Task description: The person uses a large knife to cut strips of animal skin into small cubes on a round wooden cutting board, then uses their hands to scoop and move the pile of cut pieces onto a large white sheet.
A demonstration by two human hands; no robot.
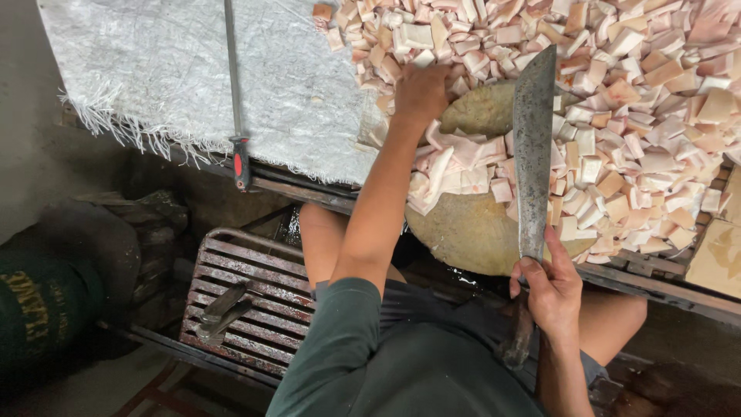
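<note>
My right hand point(551, 289) grips the handle of a long, worn cleaver point(533, 147), its blade lying over a round wooden chopping block point(463, 228). My left hand point(421, 91) reaches forward onto the heap of pale pink and white cut meat pieces point(641, 116) at the far edge of the block, fingers closed among the pieces. A small pile of uncut strips point(463, 166) lies on the block between my two hands.
A white woven sack sheet point(201, 69) covers the table's left part, with a sharpening steel point(235, 100) with a red-and-black handle lying on it. Below left stand a slatted metal rack point(255, 293) bearing a dark tool and a dark bag point(46, 301).
</note>
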